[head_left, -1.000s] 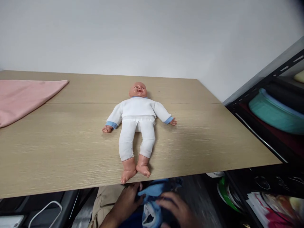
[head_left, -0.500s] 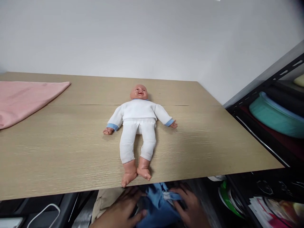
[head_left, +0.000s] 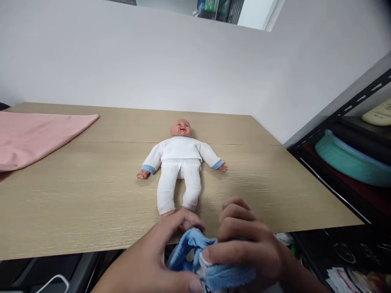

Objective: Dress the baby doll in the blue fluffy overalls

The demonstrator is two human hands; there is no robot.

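A baby doll (head_left: 181, 167) in white clothes with blue cuffs lies on its back on the wooden table (head_left: 76, 191), head toward the wall. Its feet are hidden behind my hands. My left hand (head_left: 152, 260) and my right hand (head_left: 247, 244) both pinch a small light blue garment (head_left: 198, 260) at the table's near edge, just in front of the doll's feet. The fingers of both hands are curled round the cloth.
A pink cloth (head_left: 36, 134) lies at the table's far left. A black metal shelf (head_left: 345, 162) stands to the right, with a teal round thing (head_left: 351, 160) on it. A white cable (head_left: 51, 281) hangs below the table's left side.
Both hands rose with the blue garment from below the table edge to level with the doll's feet, and now cover them. The camera tilted up a little.
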